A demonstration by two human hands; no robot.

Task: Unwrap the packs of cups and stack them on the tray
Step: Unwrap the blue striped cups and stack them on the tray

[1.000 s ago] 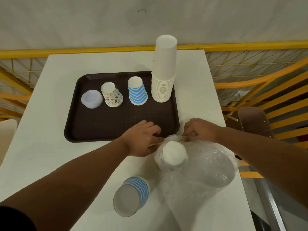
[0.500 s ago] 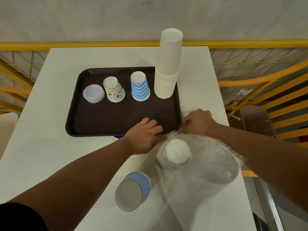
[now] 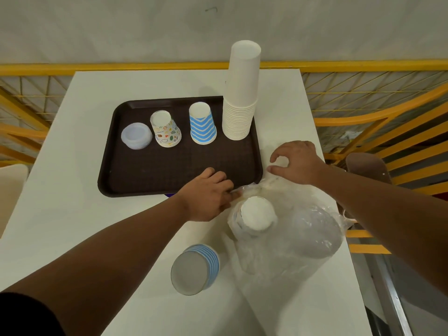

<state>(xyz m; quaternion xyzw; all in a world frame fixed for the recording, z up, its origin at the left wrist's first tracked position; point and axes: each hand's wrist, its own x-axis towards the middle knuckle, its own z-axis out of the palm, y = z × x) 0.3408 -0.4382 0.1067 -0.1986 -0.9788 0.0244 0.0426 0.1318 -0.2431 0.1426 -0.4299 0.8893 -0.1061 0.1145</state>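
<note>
White table by a yellow railing; the brown tray already holds upturned stacks. The left hand pinches the clear plastic wrap beside the white cups inside it. The right hand hovers just past the tray corner, fingers loosely curled, empty. Better to pull the wrap apart at its mouth while steadying the stack.

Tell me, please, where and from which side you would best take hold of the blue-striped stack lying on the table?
Hold the blue-striped stack around its ribbed side wall, coming down from above with the grip spanning the wall. It lies on its side with the open mouth toward the camera, so the rounded wall is exposed and nothing crowds it.
</note>
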